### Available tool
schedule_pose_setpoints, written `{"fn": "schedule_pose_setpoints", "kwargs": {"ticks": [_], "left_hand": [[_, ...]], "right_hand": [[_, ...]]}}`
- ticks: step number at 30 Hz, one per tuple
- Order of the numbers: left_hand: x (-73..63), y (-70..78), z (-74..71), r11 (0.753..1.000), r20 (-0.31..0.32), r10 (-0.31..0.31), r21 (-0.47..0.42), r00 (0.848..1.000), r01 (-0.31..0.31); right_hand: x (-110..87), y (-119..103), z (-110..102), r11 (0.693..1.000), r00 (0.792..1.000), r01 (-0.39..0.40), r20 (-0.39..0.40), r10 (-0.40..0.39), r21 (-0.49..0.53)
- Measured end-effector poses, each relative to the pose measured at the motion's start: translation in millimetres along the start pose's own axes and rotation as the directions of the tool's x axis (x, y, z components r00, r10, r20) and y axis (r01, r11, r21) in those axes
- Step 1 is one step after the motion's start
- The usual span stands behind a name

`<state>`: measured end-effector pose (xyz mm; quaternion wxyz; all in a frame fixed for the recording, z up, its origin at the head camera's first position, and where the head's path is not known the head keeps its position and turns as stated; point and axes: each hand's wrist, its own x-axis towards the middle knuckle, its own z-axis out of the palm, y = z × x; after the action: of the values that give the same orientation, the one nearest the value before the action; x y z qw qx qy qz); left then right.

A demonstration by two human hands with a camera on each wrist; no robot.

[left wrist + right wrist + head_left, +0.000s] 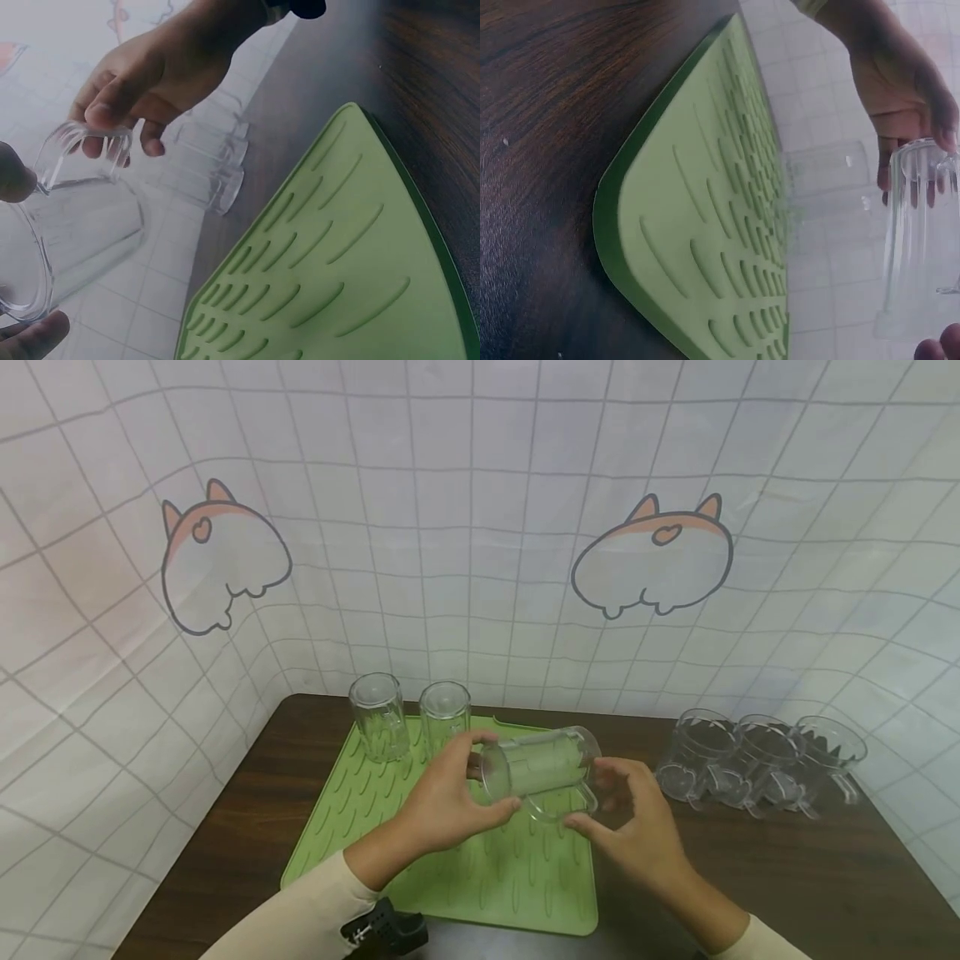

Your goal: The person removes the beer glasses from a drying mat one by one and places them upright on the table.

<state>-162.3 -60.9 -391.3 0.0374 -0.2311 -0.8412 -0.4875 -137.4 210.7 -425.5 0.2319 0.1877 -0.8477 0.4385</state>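
A clear glass mug is held on its side above the green drying mat, its handle hanging below. My left hand grips the mug's left end, thumb below and fingers on the far side. At the other end, my right hand has its thumb by the handle and its fingers curled at the mug's end. The left wrist view has the right hand at the handle. In the right wrist view, the left hand holds the mug from above.
Two glass mugs, one at the left and another beside it, stand upside down on the mat's back left. Several clear mugs stand in a cluster on the dark wooden table at right. A grid-patterned curtain surrounds the table.
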Motion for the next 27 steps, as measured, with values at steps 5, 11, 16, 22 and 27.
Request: {"fn": "schedule_pose_setpoints", "kwargs": {"ticks": [5,11,16,22,27], "left_hand": [[-0.9,1.1,0.0,0.999,-0.032,0.009,-0.045,0.999,-0.011],[-1.2,1.4,1.1,0.994,-0.07,0.05,-0.097,0.996,-0.057],[-1.7,-0.8,1.8,0.986,-0.076,0.078,-0.138,0.994,-0.088],[-2.6,-1.7,2.5,0.988,-0.082,0.08,-0.128,0.993,-0.09],[-4.0,-1.7,3.8,0.99,-0.082,0.061,-0.124,0.995,-0.071]], "right_hand": [[-0.7,-3.8,0.2,0.98,0.98,-0.198,0.012,0.199,-0.034],[-0.1,-5.5,-0.2,0.955,0.959,-0.277,0.029,0.281,-0.104],[-0.5,-7.8,0.1,0.948,0.958,-0.275,0.04,0.284,-0.164],[-2.5,-7.7,3.7,0.968,0.974,-0.22,0.025,0.224,-0.124],[-3.5,-7.8,4.0,0.976,0.978,-0.205,0.022,0.207,-0.072]]}}
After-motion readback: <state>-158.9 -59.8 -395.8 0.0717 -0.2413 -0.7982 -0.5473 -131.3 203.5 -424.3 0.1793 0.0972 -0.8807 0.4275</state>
